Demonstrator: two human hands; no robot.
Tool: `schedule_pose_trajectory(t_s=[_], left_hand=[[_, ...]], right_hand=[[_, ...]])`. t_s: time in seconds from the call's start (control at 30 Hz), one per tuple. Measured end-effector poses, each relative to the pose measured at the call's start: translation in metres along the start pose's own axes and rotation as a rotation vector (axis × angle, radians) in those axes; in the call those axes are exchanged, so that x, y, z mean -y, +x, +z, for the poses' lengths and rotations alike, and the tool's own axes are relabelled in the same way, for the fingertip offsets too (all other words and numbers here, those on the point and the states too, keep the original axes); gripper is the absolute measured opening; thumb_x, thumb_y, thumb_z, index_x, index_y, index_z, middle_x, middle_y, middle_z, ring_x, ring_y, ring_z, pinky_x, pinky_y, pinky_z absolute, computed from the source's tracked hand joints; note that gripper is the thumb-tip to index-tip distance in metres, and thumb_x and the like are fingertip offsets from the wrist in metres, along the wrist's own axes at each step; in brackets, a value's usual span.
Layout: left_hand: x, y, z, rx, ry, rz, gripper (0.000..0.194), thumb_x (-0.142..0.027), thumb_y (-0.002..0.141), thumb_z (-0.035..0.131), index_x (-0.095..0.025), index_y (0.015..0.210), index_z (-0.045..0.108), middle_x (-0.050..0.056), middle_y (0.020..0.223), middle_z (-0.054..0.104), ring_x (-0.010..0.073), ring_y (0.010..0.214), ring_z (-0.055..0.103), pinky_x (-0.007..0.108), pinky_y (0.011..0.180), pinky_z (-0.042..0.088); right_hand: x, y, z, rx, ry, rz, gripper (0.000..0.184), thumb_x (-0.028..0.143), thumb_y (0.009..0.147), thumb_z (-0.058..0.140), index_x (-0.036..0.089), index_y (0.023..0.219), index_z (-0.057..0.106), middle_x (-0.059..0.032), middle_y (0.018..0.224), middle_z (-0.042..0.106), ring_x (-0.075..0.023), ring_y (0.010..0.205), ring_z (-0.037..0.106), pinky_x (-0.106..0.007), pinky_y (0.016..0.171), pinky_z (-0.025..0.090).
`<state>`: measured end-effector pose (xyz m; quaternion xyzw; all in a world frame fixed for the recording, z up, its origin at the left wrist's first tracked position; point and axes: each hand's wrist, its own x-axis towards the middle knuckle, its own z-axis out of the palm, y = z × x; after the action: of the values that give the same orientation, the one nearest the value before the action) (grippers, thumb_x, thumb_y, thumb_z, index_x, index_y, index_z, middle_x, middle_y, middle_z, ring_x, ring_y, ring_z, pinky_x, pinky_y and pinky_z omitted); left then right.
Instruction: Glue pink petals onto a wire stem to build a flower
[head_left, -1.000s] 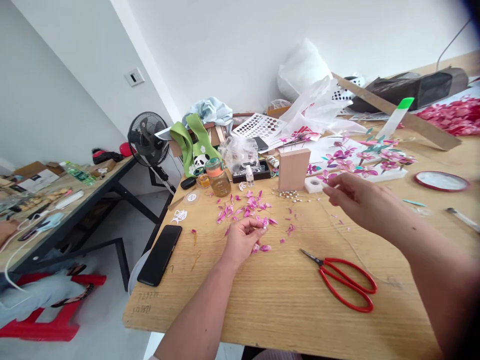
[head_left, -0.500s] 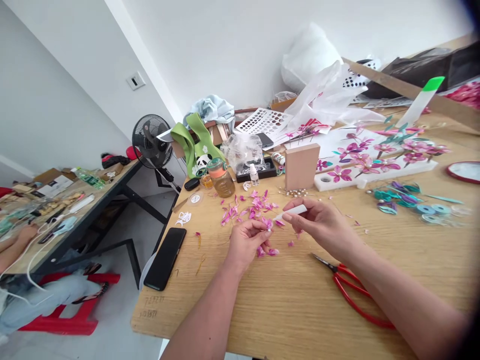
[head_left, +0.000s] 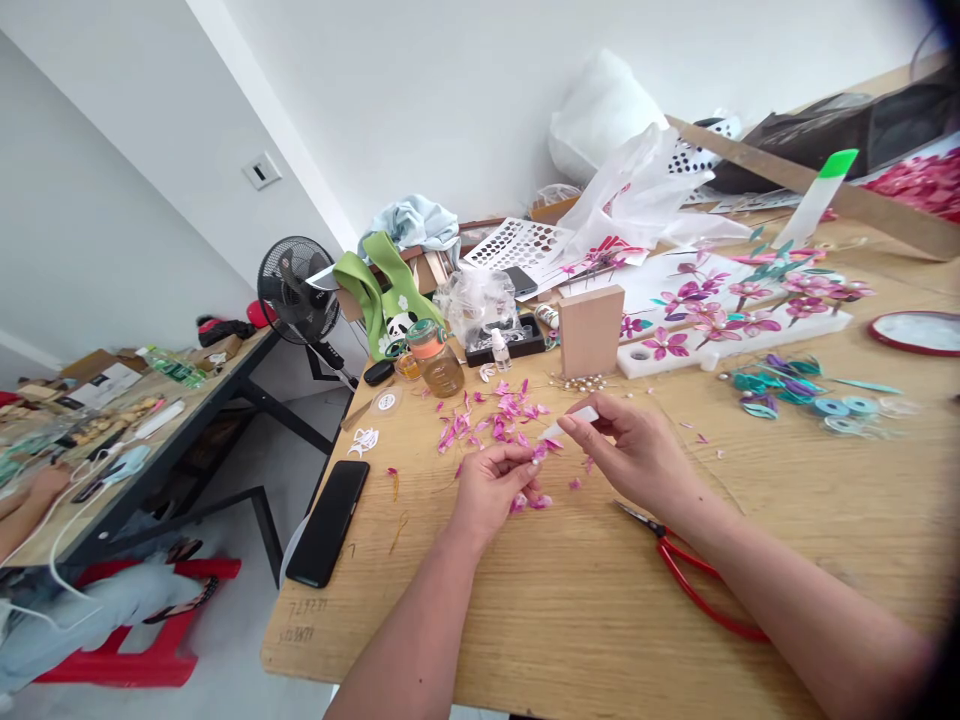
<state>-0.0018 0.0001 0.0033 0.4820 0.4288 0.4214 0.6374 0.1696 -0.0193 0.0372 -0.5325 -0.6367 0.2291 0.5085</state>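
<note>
Far left: neighbouring table (head_left: 191, 420), a co-worker's hand (head_left: 51, 484) resting on it by white cables, green-tinted plastic bottle (head_left: 171, 366) lying toward the back. Red stool (head_left: 154, 655) below. Black fan (head_left: 298, 292) in the gap between tables.

Main wooden table (head_left: 570, 620), left edge: black phone (head_left: 328, 523) lying flat, white loops (head_left: 364, 442) just beyond it. Behind those, green panda bag (head_left: 386, 285), then glass jar (head_left: 439, 370) with orange band, brownish liquid inside. Small white-capped bottle (head_left: 501, 350) upright to its right.

Center: loose pink petals (head_left: 510, 403) scattered flat. Left hand (head_left: 491, 492) in front of them, thumb and fingers pinching a pink petal piece (head_left: 540, 453), small white bead (head_left: 535, 462) at the fingertips. More petals under that hand.

Right hand (head_left: 630, 450) grips a white tapered piece (head_left: 574, 420) between thumb and fingers, point aimed left at the petal piece. Contact between the two: can't tell.

Wood block (head_left: 591, 332) upright behind right hand, pearl-like beads (head_left: 581, 383) at its foot. Red-handled scissors (head_left: 697, 592) on the table, partly hidden by right forearm.

Right: white foam strip (head_left: 810, 328) with pink flowers (head_left: 724, 318) above it, teal and purple leaf pieces (head_left: 780, 382) in front, teal spools (head_left: 830, 407) beside them. Far right: red-rimmed round lid (head_left: 921, 332), flat.
</note>
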Motion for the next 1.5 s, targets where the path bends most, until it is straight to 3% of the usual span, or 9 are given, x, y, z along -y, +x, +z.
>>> schedule_pose_trajectory(t_s=[0.13,0.3,0.8,1.2,1.37,1.5], left_hand=[[0.0014,0.0003,-0.0008,-0.001,0.012,0.019,0.041,-0.038,0.052,0.084,-0.01,0.078,0.07,0.0,0.055,0.062,0.0094,0.044,0.055,0.026,0.045,0.053],[0.0027,0.0003,-0.001,0.009,0.046,0.075,0.037,-0.039,0.055,0.081,-0.012,0.078,0.071,0.001,0.059,0.063,0.0095,0.045,0.055,0.024,0.044,0.051],[0.0047,0.0009,-0.002,-0.006,0.012,0.078,0.035,-0.037,0.055,0.082,-0.012,0.078,0.071,0.001,0.062,0.063,0.0094,0.047,0.057,0.024,0.045,0.052],[0.0019,0.0002,-0.0009,-0.001,-0.01,0.077,0.034,-0.035,0.055,0.082,-0.011,0.077,0.071,0.0,0.06,0.064,0.0089,0.048,0.057,0.022,0.046,0.052],[0.0001,-0.0024,0.0003,0.013,-0.024,0.023,0.04,-0.038,0.055,0.082,-0.011,0.081,0.071,0.0,0.056,0.062,0.01,0.047,0.057,0.028,0.047,0.056],[-0.0009,-0.0031,0.0007,0.009,-0.01,-0.005,0.042,-0.039,0.054,0.082,-0.01,0.083,0.071,0.001,0.054,0.062,0.0103,0.046,0.057,0.025,0.044,0.054]], right_hand=[[0.0,-0.0022,-0.001,-0.044,-0.151,-0.112,0.035,0.043,0.089,0.05,0.021,0.062,0.045,0.001,0.054,0.049,-0.0128,0.049,0.046,-0.025,0.05,0.032],[-0.0017,-0.0025,-0.0008,-0.052,-0.238,-0.096,0.04,0.046,0.089,0.048,0.022,0.059,0.037,0.0012,0.053,0.047,-0.0129,0.048,0.044,-0.026,0.05,0.031],[-0.0045,-0.0034,0.0001,-0.01,-0.228,-0.114,0.036,0.039,0.089,0.05,0.023,0.06,0.037,0.0019,0.053,0.045,-0.0129,0.049,0.043,-0.026,0.051,0.031],[-0.0085,-0.0032,0.003,-0.046,-0.25,-0.174,0.044,0.049,0.09,0.048,0.022,0.058,0.035,0.0028,0.051,0.043,-0.0117,0.046,0.041,-0.025,0.049,0.03],[-0.0093,-0.0038,0.0031,-0.084,-0.266,-0.225,0.044,0.05,0.09,0.049,0.022,0.058,0.036,0.0033,0.05,0.043,-0.0109,0.045,0.04,-0.025,0.047,0.03],[-0.0085,-0.0036,0.0027,-0.084,-0.271,-0.23,0.044,0.05,0.09,0.049,0.022,0.059,0.035,0.0032,0.05,0.043,-0.0109,0.044,0.041,-0.025,0.047,0.031]])
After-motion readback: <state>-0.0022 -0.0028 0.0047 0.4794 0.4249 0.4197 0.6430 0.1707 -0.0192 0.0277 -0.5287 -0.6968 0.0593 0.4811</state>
